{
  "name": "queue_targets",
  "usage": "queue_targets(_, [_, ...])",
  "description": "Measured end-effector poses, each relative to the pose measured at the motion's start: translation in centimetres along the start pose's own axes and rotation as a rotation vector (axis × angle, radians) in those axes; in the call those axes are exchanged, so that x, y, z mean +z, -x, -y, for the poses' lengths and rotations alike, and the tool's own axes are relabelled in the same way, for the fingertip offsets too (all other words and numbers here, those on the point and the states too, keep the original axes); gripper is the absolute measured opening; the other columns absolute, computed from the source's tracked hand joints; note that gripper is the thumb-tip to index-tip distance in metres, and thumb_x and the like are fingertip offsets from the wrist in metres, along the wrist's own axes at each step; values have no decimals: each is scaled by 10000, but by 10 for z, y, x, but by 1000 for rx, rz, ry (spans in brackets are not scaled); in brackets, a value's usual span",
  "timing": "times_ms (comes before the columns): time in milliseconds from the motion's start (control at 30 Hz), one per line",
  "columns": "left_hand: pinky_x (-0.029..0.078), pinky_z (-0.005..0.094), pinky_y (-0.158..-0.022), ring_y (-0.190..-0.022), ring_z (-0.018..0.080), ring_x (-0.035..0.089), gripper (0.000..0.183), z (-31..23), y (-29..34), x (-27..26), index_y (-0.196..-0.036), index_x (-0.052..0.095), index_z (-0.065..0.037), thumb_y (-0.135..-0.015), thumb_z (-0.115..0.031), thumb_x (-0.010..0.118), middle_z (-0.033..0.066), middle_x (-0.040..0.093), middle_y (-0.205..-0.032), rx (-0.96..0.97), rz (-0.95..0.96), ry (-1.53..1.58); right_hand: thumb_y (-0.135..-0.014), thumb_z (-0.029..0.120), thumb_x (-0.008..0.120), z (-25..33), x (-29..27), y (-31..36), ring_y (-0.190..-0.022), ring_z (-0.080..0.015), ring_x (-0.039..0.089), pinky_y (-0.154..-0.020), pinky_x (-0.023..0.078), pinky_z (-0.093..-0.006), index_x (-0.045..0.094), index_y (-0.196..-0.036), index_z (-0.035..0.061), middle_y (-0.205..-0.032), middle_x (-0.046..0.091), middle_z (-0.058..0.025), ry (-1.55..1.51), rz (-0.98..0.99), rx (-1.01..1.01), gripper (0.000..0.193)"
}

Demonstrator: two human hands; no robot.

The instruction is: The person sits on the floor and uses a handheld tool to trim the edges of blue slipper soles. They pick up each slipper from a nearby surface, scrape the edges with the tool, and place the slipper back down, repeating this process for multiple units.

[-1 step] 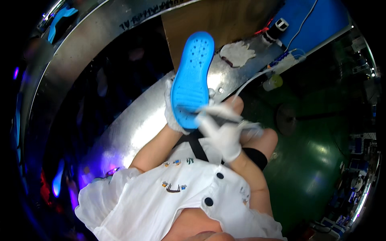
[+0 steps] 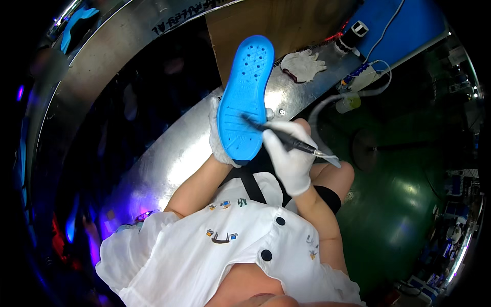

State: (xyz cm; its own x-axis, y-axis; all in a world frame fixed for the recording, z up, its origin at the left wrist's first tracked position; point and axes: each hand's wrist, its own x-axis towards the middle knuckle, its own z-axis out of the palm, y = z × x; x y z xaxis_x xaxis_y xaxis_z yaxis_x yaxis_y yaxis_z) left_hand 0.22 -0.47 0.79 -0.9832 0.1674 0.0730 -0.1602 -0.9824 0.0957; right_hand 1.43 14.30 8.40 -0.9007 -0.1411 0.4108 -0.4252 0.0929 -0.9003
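Note:
A bright blue shoe sole (image 2: 245, 100) is held up lengthwise, its far end dotted with small holes and its middle crossed by ridges. My left hand (image 2: 217, 139), in a white glove, grips it from behind and along its left edge; fingertips show past the right edge. In my right hand (image 2: 292, 166), also white-gloved, is a black pen-shaped brush (image 2: 296, 144) with a metal tail end joined to a pale tube. Its dark, slightly blurred bristles lie over the ridged part of the sole; whether they touch cannot be made out.
A curved metal bench (image 2: 176, 153) runs behind the sole. On it lie a pair of white gloves (image 2: 303, 66) and a black-and-white device (image 2: 353, 35) by a blue panel (image 2: 404, 30). Cardboard (image 2: 286, 25) stands behind. The pale hose (image 2: 319, 115) loops at right beside a yellowish container (image 2: 349, 104).
My right hand has brought the brush up from the near end of the sole to its ridged middle. The hose has swung to the right. The sole has shifted slightly away from me.

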Motion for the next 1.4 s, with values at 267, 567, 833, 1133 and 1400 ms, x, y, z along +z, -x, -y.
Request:
queue_targets(267, [570,453,-766,-889,356,645,962,-26,-8,18,-1414,431,-63,-841,-836,403,296,590,-1122,-84,72,-325,-812,18,740,-4,0,6,-767,-250,665,-718,534,-310,687,-996,21,-907,684,-137,-103,92,104,192])
queue_targets(567, [592,426,-773,-852,339,683,762,-69,-24,10,-1299,546,61,-917,-597,512,298,634,-1110,-319,-143,-416,-749,59,796,14,-23,-14,-809,-249,679,-701,555,-326,718,-1005,46,-1017,729,-92,208,630,-339,268])
queue_targets(833, [473,411,-1032,-1188,308,608,463,-94,-45,-25,-1322,578,-24,-931,-255,667,185,610,-1285,319,840,-1624,-729,112,771,20,-25,-5,-694,-229,633,-631,530,-315,721,-975,111,-1059,721,-52,330,600,-456,251])
queue_targets(1133, [505,330,-980,-1132,189,629,357,-83,-52,56,-1260,667,-67,-958,-256,639,110,645,-1289,-359,33,-1398,-703,63,778,32,-37,-8,-658,-236,626,-588,519,-307,735,-1014,96,-1055,733,-83,561,609,-604,316])
queue_targets(1400, [453,328,-1058,-1247,218,570,382,-110,-64,38,-1344,613,-122,-1019,-304,526,94,597,-1354,-288,184,-1420,-710,124,693,34,-51,-13,-608,-194,594,-520,502,-292,728,-1028,118,-1105,723,-77,622,577,-677,319])
